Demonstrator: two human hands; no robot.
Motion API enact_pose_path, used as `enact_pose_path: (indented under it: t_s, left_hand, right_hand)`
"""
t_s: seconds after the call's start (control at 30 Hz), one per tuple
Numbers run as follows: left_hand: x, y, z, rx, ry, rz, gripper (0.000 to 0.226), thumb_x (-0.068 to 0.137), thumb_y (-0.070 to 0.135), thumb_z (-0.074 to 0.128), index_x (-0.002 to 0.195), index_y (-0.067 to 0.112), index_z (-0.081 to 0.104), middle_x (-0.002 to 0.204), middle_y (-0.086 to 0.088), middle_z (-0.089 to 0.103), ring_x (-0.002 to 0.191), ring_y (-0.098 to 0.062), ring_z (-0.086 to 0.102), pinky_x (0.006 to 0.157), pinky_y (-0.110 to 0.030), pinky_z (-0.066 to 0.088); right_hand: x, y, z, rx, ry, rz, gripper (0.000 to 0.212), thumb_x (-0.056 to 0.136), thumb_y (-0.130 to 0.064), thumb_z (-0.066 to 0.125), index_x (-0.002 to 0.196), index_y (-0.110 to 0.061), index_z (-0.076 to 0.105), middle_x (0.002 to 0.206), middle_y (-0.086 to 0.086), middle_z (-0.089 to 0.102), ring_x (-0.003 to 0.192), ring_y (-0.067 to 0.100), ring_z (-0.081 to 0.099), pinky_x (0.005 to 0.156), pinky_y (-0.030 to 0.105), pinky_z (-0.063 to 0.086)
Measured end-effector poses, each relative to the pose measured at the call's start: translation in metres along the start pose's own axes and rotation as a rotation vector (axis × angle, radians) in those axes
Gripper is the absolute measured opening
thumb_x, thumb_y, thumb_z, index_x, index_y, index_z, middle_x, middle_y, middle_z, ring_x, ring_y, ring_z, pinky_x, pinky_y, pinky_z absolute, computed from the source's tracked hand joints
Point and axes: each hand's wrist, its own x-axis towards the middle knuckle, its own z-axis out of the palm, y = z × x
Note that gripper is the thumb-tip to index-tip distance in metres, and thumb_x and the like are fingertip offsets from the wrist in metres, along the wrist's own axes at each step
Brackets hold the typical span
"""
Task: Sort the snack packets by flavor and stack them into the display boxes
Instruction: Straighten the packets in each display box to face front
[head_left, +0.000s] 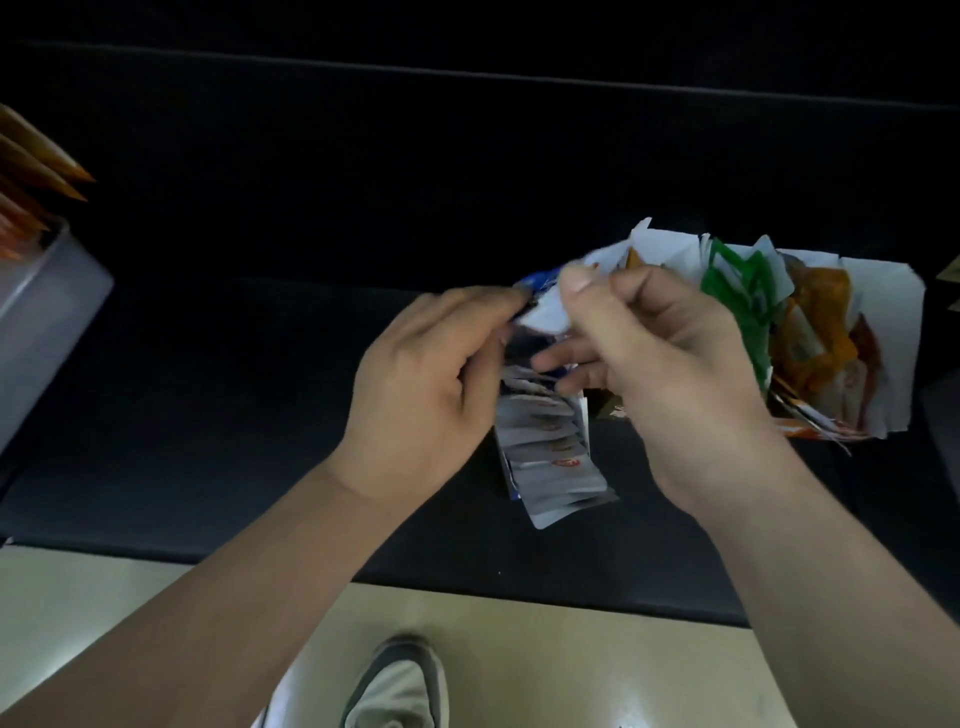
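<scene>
a: where are the hands?
b: close together over the dark surface (208, 395), near its front edge. the left hand (421, 384) has its fingers curled onto the upper end of a fanned stack of blue-and-white packets (550, 457). the right hand (649, 358) pinches the top packet (543, 312) between thumb and forefinger, its other fingers bent under.
a: so both are clamped on something?
b: yes, each on packets, the two hands nearly touching. it is blurred there, so i cannot tell whether the stack rests on the surface or hangs from the hands.
a: and the other packets?
b: a loose mixed pile (810, 343) lies on the surface just behind and to the right of the right hand: green ones, orange ones and white backs, overlapping at all angles.
a: any boxes?
b: one pale grey box (47, 322) at the left edge, well apart from the hands, with orange packets (36, 171) leaning out of it.
a: and below?
b: a pale floor (571, 649) and a grey-and-white shoe (400, 686) between the forearms.
</scene>
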Motion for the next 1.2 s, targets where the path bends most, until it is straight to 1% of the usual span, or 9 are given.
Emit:
enact_pose_path:
  t_s: [0.13, 0.23, 0.33, 0.5, 0.6, 0.73, 0.87, 1.07, 1.2]
  left_hand:
    - [0.010, 0.005, -0.005, -0.058, 0.070, -0.086, 0.020, 0.104, 0.005, 0.056, 0.116, 0.007, 0.072, 0.089, 0.000, 0.070, 0.071, -0.012, 0.061, 0.062, -0.030, 0.052]
    - [0.017, 0.001, 0.002, -0.294, 0.055, -0.285, 0.022, 0.106, 0.012, 0.055, 0.122, 0.010, 0.070, 0.108, 0.005, 0.076, 0.094, -0.008, 0.072, 0.075, -0.026, 0.061]
    - [0.013, -0.015, 0.015, -0.369, -0.026, -0.405, 0.020, 0.106, 0.012, 0.056, 0.118, 0.010, 0.072, 0.113, 0.007, 0.076, 0.105, -0.007, 0.072, 0.085, -0.034, 0.063]
    - [0.004, -0.027, 0.026, -0.341, -0.132, -0.397, 0.018, 0.105, 0.014, 0.058, 0.114, 0.014, 0.074, 0.105, 0.006, 0.077, 0.095, -0.014, 0.074, 0.083, -0.042, 0.063]
    - [0.004, -0.032, 0.028, -0.246, -0.207, -0.309, 0.022, 0.100, 0.012, 0.064, 0.120, 0.015, 0.074, 0.113, 0.007, 0.070, 0.096, -0.004, 0.068, 0.081, -0.023, 0.057]
    - [0.000, -0.019, 0.023, -0.201, -0.252, -0.259, 0.045, 0.091, 0.015, 0.075, 0.136, 0.018, 0.065, 0.125, 0.011, 0.063, 0.117, 0.000, 0.057, 0.087, -0.005, 0.042]
    - [-0.002, -0.019, 0.024, -0.157, -0.235, -0.216, 0.031, 0.094, 0.027, 0.074, 0.125, 0.023, 0.071, 0.106, 0.012, 0.068, 0.103, -0.007, 0.063, 0.085, -0.018, 0.050]
    - [-0.011, -0.044, 0.025, 0.149, -0.209, -0.058, 0.013, 0.096, 0.025, 0.070, 0.103, 0.019, 0.078, 0.103, 0.007, 0.063, 0.094, -0.015, 0.056, 0.075, -0.039, 0.053]
    - [-0.020, -0.037, 0.026, -0.049, -0.221, -0.214, 0.025, 0.098, 0.032, 0.061, 0.111, 0.019, 0.078, 0.114, 0.013, 0.062, 0.110, -0.011, 0.059, 0.090, -0.032, 0.053]
  right_hand:
    - [0.005, 0.006, -0.003, 0.007, 0.081, 0.047, 0.036, 0.103, -0.042, 0.055, 0.099, -0.011, 0.071, 0.093, 0.007, 0.080, 0.083, 0.034, 0.075, 0.073, 0.045, 0.059]
    - [0.014, 0.029, -0.011, -0.229, 0.221, -0.003, 0.006, 0.101, -0.023, 0.064, 0.101, -0.026, 0.070, 0.094, -0.003, 0.076, 0.083, 0.014, 0.073, 0.080, 0.042, 0.062]
    - [0.019, 0.049, -0.022, -0.368, 0.238, 0.009, 0.021, 0.097, -0.017, 0.068, 0.115, -0.029, 0.068, 0.097, -0.011, 0.072, 0.092, -0.002, 0.067, 0.090, 0.026, 0.058]
    - [0.021, 0.067, -0.023, -0.522, 0.151, 0.022, 0.023, 0.095, -0.024, 0.071, 0.117, -0.031, 0.070, 0.097, -0.014, 0.072, 0.088, 0.000, 0.067, 0.079, 0.022, 0.054]
    - [0.027, 0.071, -0.018, -0.661, 0.132, -0.035, 0.022, 0.095, -0.026, 0.070, 0.115, -0.035, 0.072, 0.085, -0.016, 0.071, 0.079, 0.001, 0.065, 0.066, 0.013, 0.047]
    - [0.034, 0.072, -0.019, -0.832, 0.149, -0.100, 0.030, 0.092, -0.018, 0.071, 0.119, -0.031, 0.072, 0.093, -0.004, 0.075, 0.088, 0.021, 0.070, 0.074, 0.034, 0.058]
    - [0.035, 0.074, -0.017, -0.951, 0.108, -0.152, 0.041, 0.088, -0.013, 0.073, 0.124, -0.032, 0.066, 0.096, -0.003, 0.072, 0.091, 0.025, 0.069, 0.075, 0.044, 0.059]
    - [0.036, 0.072, -0.026, -0.611, -0.001, -0.001, 0.056, 0.086, 0.000, 0.062, 0.122, -0.042, 0.068, 0.092, -0.012, 0.072, 0.082, 0.008, 0.069, 0.080, 0.038, 0.061]
    - [0.046, 0.068, -0.014, -0.554, 0.131, -0.092, 0.013, 0.093, -0.026, 0.071, 0.095, -0.038, 0.075, 0.081, -0.010, 0.073, 0.077, 0.013, 0.072, 0.077, 0.045, 0.062]
